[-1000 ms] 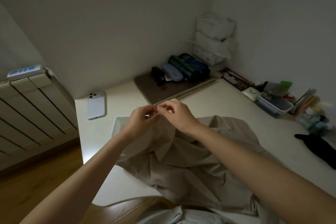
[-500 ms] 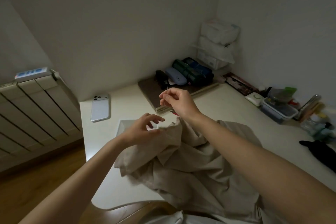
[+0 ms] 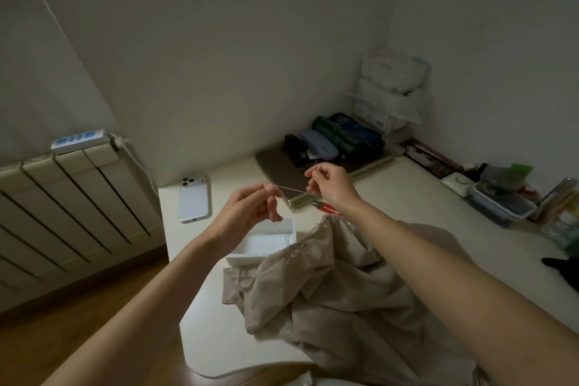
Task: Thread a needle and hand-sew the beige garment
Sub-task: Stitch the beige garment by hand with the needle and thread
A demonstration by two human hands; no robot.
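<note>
My left hand (image 3: 250,213) pinched the thread (image 3: 291,189), my right hand (image 3: 332,185) pinched the needle (image 3: 316,162), tip up. Thread ran taut between them. Beige garment (image 3: 338,291) lay at 6 o'clock, white box (image 3: 266,244) under left hand, phone (image 3: 193,199) at 9.

Walls (image 3: 219,41): plain, pale, meeting in the corner ahead of you.
Light: dim.
Floor (image 3: 62,338): wood, on your left.
Radiator (image 3: 69,213): cream, ribbed, left wall.
Table (image 3: 407,197): pale top, set into the corner.
</note>
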